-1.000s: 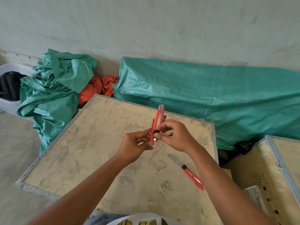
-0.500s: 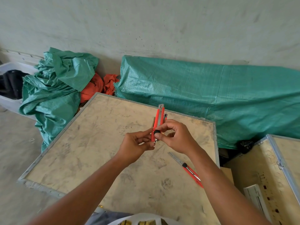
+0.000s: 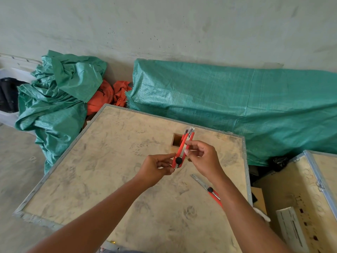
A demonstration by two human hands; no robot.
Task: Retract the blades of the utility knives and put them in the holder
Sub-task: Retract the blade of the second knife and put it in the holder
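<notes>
I hold a red utility knife [image 3: 182, 150] above the wooden crate top [image 3: 113, 179]. My left hand [image 3: 155, 168] pinches its lower end beside the black slider knob. My right hand [image 3: 204, 157] grips its middle with fingertips. The knife's metal tip points away from me, over a small square wooden holder [image 3: 176, 140] that stands on the crate. No blade shows past that tip. A second red utility knife [image 3: 207, 188] lies on the crate under my right forearm, its long blade extended toward the upper left.
Green tarpaulin bundles [image 3: 228, 99] and orange cloth [image 3: 102, 99] lie against the wall behind the crate. Another metal-edged wooden crate [image 3: 310, 198] stands at the right with a white box [image 3: 291, 229] on it. Concrete floor lies at the left.
Both hands and the knife have dropped slightly lower, uncovering the square holder behind them. My right fingers shifted up from the slider knob to the knife's middle.
</notes>
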